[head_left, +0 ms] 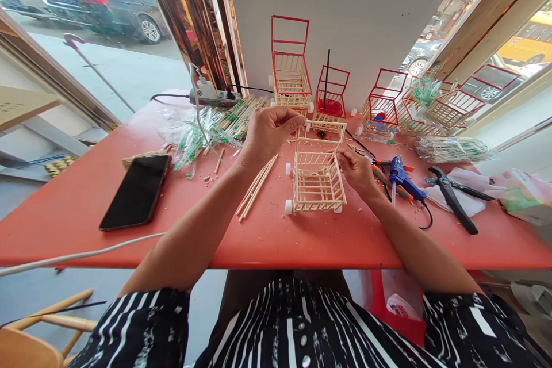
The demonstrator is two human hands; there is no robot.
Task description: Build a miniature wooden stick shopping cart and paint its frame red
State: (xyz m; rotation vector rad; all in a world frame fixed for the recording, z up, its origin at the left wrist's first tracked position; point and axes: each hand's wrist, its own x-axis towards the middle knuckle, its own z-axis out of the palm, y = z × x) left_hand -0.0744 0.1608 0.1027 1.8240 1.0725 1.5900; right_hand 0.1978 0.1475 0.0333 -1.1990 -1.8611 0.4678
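Nearest the camera, two bare forearms come out of striped sleeves and reach over the edge of the red counter. Just beyond, an unpainted little cart of wooden sticks stands on white wheels at the middle of the counter, its tall handle frame rising at the far end. The right hand rests against the cart's right rim, fingers pinched on what looks like a thin stick there, though the grasp is partly hidden. The left hand is raised at the frame's top left corner, fingers closed on the end of its top bar. By my judgement the step in hand is fitting or truing the handle frame; the next move would call for holding the joint square and steady while glue goes on, and the blue glue gun lies just right of the right hand. Loose sticks lie left of the cart, a black phone further left, black cutters to the right. Farther back stand red-painted carts along the wall, with a power strip at the back left.
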